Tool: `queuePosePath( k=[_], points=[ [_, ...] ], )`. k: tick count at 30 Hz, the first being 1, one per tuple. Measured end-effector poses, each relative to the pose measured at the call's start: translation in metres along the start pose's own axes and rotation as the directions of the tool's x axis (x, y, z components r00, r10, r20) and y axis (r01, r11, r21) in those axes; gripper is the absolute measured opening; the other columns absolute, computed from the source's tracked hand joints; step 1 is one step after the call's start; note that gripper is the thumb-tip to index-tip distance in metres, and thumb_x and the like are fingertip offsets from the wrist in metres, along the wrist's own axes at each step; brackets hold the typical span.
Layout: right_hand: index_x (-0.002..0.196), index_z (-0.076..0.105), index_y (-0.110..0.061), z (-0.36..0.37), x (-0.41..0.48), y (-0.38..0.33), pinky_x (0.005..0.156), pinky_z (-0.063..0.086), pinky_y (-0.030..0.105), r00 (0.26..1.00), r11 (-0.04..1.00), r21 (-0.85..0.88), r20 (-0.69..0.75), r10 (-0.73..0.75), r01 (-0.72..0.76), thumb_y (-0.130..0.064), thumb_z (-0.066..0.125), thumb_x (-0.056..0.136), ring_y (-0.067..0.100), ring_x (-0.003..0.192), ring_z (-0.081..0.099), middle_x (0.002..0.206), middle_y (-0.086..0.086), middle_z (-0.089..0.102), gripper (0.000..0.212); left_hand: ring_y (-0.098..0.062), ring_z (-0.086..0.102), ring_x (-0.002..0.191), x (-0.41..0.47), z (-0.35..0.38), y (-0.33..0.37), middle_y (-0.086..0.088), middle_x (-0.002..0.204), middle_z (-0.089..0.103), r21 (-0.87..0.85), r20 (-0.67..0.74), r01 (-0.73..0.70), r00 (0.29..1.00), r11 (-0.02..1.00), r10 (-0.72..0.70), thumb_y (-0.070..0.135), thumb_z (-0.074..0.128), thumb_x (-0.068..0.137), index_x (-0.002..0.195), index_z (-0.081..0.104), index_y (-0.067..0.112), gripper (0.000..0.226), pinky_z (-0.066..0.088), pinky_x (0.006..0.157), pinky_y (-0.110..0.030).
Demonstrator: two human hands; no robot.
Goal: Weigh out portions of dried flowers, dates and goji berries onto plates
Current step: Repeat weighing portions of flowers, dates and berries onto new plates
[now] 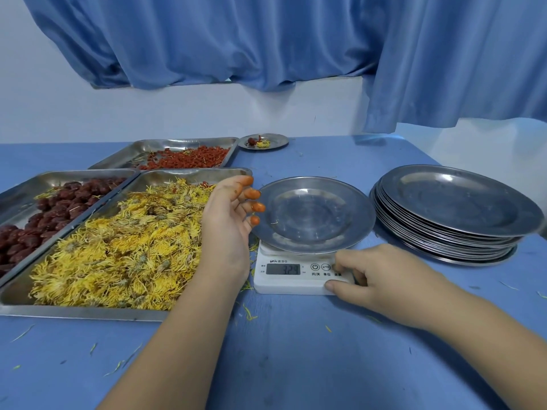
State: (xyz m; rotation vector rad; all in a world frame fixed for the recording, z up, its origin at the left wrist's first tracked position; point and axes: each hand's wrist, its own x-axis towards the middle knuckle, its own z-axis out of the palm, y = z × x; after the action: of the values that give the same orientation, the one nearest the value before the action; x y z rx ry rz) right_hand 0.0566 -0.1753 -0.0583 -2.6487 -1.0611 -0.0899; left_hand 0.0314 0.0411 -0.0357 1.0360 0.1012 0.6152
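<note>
- One portion looks done: the far plate (279, 140), beside the goji tray (142, 143), holds a small heap of dates, goji and flowers.
- An empty plate (313, 214) sits on the scale (291, 284), and nothing has been portioned onto it yet.
- The display (282, 269) shows digits that look like 32.9. This is likely the plate's own weight, so the scale does not look zeroed.
- The right hand (381, 279) grips the scale's front right corner. Its thumb is on the front edge and its curled fingers are on top, with a fingertip at the right end of the buttons (320, 266). My guess is a tare press.
- The left hand (228, 214) hovers over the right edge of the flower tray (88, 310), just beside the empty plate. Its fingers are loose and hold nothing, and the fingertips are stained orange.
- Flowers (118, 247) fill the near tray, and dates (44, 214) fill the tray to its left. Goji berries (189, 156) lie thin in the tray behind.
- A tall stack (455, 208) of plates waits to the right of the scale. By my reckoning most of the job is left: zero the scale, then add all three items, plate by plate.
</note>
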Motion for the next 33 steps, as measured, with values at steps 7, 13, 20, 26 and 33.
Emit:
queuePosePath(
  k=[7,13,20,26,33],
  points=[
    [0.076,0.065,-0.031,-0.008,-0.005,0.012,0.050,0.039,0.027,0.996,0.993,0.113,-0.079,0.026,-0.017,-0.043,0.056,0.081,0.008,0.054,0.048,0.059,-0.017,0.055,0.016,-0.011,0.053,0.054,0.001,0.000,-0.002,0.004,0.063,0.060,0.045,0.014,-0.025,1.000,0.999,0.024,0.025,0.050,0.071,0.086,0.062,0.015,0.022,0.034,0.054,-0.025],
    [0.069,0.056,-0.031,-0.012,-0.001,0.023,0.048,0.038,0.028,0.943,0.969,0.075,-0.228,0.245,-0.233,-0.024,0.051,0.076,0.005,0.051,0.047,0.052,-0.012,0.054,0.011,-0.010,0.053,0.055,0.004,-0.002,-0.003,0.008,0.062,0.059,0.108,0.019,-0.060,0.998,0.992,0.058,0.025,0.050,0.073,0.087,0.061,0.016,0.020,0.034,0.054,-0.025],
    [0.089,0.050,-0.028,0.000,0.007,0.017,0.059,0.045,0.032,0.943,0.962,0.021,-0.193,0.271,-0.273,-0.020,0.050,0.080,0.011,0.067,0.052,0.067,-0.009,0.057,0.012,-0.009,0.051,0.059,0.007,-0.004,-0.007,0.007,0.068,0.060,0.142,-0.080,-0.111,0.989,0.984,0.123,0.019,0.048,0.080,0.090,0.064,0.018,0.019,0.035,0.054,-0.024],
    [0.070,0.052,-0.026,-0.001,0.006,0.014,0.050,0.039,0.029,0.941,0.973,0.076,-0.248,0.230,-0.218,-0.016,0.054,0.076,0.005,0.055,0.048,0.048,-0.012,0.050,0.013,-0.010,0.051,0.057,0.007,-0.004,-0.008,0.006,0.068,0.060,0.193,-0.116,-0.097,0.986,0.976,0.121,0.016,0.048,0.083,0.089,0.064,0.020,0.017,0.038,0.054,-0.024],
    [0.079,0.059,-0.020,-0.002,-0.001,-0.013,0.050,0.036,0.027,0.855,0.994,0.073,-0.517,-0.038,0.088,-0.011,0.053,0.077,0.008,0.056,0.039,0.065,-0.019,0.039,0.011,0.001,0.053,0.064,-0.003,0.001,-0.009,0.015,0.069,0.059,0.438,0.038,-0.285,0.954,0.853,0.299,0.024,0.053,0.092,0.087,0.063,0.020,0.012,0.044,0.058,-0.011]
  ],
)
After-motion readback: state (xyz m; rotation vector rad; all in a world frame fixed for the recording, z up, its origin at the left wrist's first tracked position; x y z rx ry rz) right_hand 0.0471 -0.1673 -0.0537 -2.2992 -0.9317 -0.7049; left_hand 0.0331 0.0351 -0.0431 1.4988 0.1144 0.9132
